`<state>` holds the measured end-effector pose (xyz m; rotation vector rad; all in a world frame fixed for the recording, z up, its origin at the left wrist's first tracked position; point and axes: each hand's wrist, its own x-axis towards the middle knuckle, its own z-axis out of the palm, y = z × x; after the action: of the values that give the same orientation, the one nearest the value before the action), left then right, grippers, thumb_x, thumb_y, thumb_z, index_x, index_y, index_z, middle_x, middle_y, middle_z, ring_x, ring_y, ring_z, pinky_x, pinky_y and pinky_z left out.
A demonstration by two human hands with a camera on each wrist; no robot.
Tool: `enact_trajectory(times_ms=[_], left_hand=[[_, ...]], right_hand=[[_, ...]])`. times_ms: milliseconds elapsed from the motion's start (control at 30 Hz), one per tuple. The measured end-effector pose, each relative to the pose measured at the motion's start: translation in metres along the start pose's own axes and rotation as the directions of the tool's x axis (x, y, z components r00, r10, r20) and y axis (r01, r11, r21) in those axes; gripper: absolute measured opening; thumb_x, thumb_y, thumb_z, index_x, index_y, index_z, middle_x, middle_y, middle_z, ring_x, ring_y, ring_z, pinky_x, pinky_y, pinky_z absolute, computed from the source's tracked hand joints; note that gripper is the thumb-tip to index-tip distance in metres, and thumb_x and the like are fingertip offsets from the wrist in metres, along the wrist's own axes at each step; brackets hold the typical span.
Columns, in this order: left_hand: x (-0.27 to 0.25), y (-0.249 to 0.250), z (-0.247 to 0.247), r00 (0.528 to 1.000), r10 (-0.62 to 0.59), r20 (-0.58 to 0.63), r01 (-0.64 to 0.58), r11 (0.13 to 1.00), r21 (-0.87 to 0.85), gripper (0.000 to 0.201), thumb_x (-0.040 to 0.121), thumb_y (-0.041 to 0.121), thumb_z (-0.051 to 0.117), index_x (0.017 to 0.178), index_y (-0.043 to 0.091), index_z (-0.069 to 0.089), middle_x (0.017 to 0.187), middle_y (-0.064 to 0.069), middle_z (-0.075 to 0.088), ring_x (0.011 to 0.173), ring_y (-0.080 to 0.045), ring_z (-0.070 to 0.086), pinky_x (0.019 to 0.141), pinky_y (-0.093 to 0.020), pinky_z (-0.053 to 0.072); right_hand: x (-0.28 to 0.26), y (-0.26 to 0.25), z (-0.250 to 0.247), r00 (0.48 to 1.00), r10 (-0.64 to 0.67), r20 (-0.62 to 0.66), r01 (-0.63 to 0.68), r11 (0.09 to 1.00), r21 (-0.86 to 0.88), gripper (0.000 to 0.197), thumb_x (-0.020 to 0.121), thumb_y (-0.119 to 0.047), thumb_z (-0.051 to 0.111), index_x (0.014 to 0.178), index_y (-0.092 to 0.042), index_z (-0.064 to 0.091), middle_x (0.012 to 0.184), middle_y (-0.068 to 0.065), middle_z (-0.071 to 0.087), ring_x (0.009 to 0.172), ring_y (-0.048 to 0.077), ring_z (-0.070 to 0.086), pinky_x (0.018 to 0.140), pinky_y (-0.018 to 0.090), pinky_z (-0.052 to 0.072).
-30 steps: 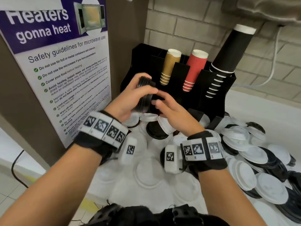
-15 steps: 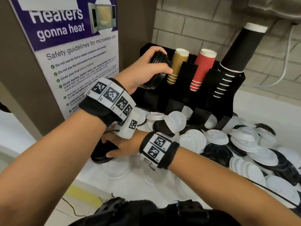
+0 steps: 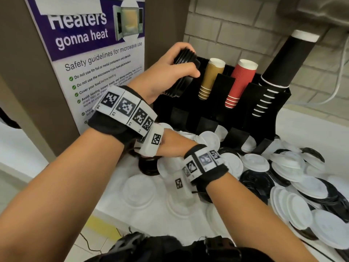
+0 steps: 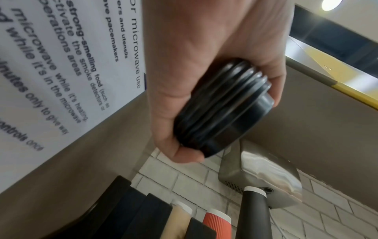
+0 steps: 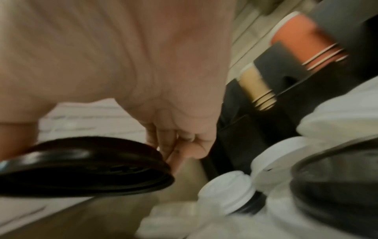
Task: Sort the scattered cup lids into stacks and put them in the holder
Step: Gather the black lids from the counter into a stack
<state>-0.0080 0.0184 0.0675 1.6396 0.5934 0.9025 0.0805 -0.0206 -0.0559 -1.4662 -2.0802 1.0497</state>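
Note:
My left hand (image 3: pixel 189 62) grips a tilted stack of black lids (image 3: pixel 179 87) over the far left slot of the black holder (image 3: pixel 236 112). The left wrist view shows the thumb and fingers curled round that stack (image 4: pixel 220 103). My right hand (image 3: pixel 170 142) reaches under the left forearm to black lids (image 3: pixel 149 167) on the white counter at the left. In the blurred right wrist view its fingers (image 5: pixel 174 148) pinch the rim of a tilted black lid (image 5: pixel 81 166). Loose white lids (image 3: pixel 256 162) and black lids (image 3: pixel 258 181) lie scattered before the holder and to the right.
The holder carries stacks of gold cups (image 3: pixel 210 78), red cups (image 3: pixel 239 82) and tall black cups (image 3: pixel 283 63). A brown panel with a microwave safety poster (image 3: pixel 98 63) stands close on the left. A tiled wall is behind. The counter edge (image 3: pixel 113 220) lies near me.
My left hand lifted the black lid stack up to the holder's far left slot. My right hand left that stack and crossed under the left forearm to black lids at the left.

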Motion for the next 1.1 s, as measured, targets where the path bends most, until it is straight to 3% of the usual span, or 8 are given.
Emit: enact_trajectory(times_ms=[67,167,333,433,500,600,767,1100], left_hand=[[-0.001,-0.002,0.002,1.000,0.008,-0.023,-0.009,0.998,-0.056,0.030,0.073,0.021,0.062,0.099,0.032,0.052,0.093,0.005,0.050,0.070,-0.005,0.058,0.051,-0.022,0.046],[-0.005,-0.013,0.004,0.996,0.013,-0.090,-0.024,0.992,-0.120,0.030,0.073,0.022,0.060,0.100,0.033,0.052,0.093,0.004,0.052,0.075,-0.007,0.057,0.053,-0.023,0.047],[-0.018,-0.040,0.009,0.989,-0.046,-0.142,0.025,0.989,-0.144,0.030,0.073,0.030,0.062,0.101,0.038,0.055,0.101,0.005,0.056,0.091,-0.013,0.059,0.062,-0.026,0.050],[-0.028,-0.057,0.018,0.985,-0.122,-0.126,0.095,0.975,-0.200,0.027,0.073,0.035,0.063,0.099,0.040,0.057,0.094,0.006,0.059,0.081,-0.010,0.061,0.052,-0.022,0.048],[-0.033,-0.066,0.024,0.983,-0.163,-0.082,0.139,0.961,-0.240,0.029,0.075,0.037,0.063,0.103,0.042,0.059,0.090,0.010,0.064,0.075,-0.004,0.065,0.052,-0.020,0.048],[-0.041,-0.073,0.031,0.981,-0.195,0.016,0.191,0.936,-0.296,0.038,0.075,0.044,0.066,0.113,0.048,0.060,0.108,0.008,0.066,0.091,-0.005,0.067,0.063,-0.024,0.053],[-0.050,-0.075,0.036,0.974,-0.205,0.095,0.226,0.911,-0.346,0.051,0.077,0.048,0.066,0.127,0.049,0.054,0.130,0.004,0.060,0.116,-0.015,0.062,0.082,-0.032,0.055],[-0.058,-0.071,0.048,0.985,-0.165,0.048,0.171,0.928,-0.331,0.051,0.082,0.049,0.053,0.132,0.046,0.045,0.126,0.005,0.060,0.111,-0.013,0.064,0.081,-0.032,0.055]], right_hand=[[-0.010,0.008,-0.015,0.980,0.149,-0.129,-0.141,0.987,0.071,0.047,0.085,-0.034,0.070,0.122,-0.016,0.048,0.109,-0.004,0.058,0.098,0.014,0.058,0.077,0.022,0.046],[-0.027,0.022,-0.027,0.909,0.276,-0.312,-0.182,0.937,0.297,0.044,0.091,-0.037,0.058,0.131,-0.020,0.049,0.109,-0.002,0.061,0.093,0.011,0.058,0.074,0.020,0.044],[-0.059,0.023,-0.033,0.854,0.279,-0.439,0.151,0.675,0.722,0.042,0.101,-0.019,0.032,0.141,-0.028,0.040,0.105,0.004,0.057,0.071,0.013,0.058,0.057,0.023,0.045],[-0.077,0.025,-0.033,0.852,0.197,-0.485,0.295,0.585,0.756,0.036,0.102,-0.029,0.034,0.136,-0.028,0.046,0.116,0.004,0.060,0.090,0.013,0.066,0.072,0.031,0.054],[-0.086,0.024,-0.034,0.847,0.166,-0.505,0.306,0.625,0.719,0.034,0.096,-0.032,0.043,0.129,-0.031,0.051,0.110,0.000,0.066,0.094,0.013,0.067,0.075,0.032,0.056],[-0.095,0.019,-0.038,0.828,0.128,-0.546,0.292,0.734,0.614,0.038,0.086,-0.030,0.056,0.124,-0.035,0.055,0.103,0.002,0.069,0.093,0.015,0.068,0.075,0.030,0.056],[-0.104,0.011,-0.038,0.815,0.064,-0.576,0.267,0.841,0.470,0.057,0.076,-0.021,0.070,0.127,-0.037,0.055,0.125,0.009,0.059,0.111,0.025,0.062,0.092,0.051,0.053],[-0.109,-0.003,-0.033,0.794,0.027,-0.608,0.275,0.875,0.398,0.058,0.078,-0.004,0.073,0.129,-0.026,0.054,0.124,0.003,0.060,0.113,0.020,0.060,0.099,0.045,0.051]])
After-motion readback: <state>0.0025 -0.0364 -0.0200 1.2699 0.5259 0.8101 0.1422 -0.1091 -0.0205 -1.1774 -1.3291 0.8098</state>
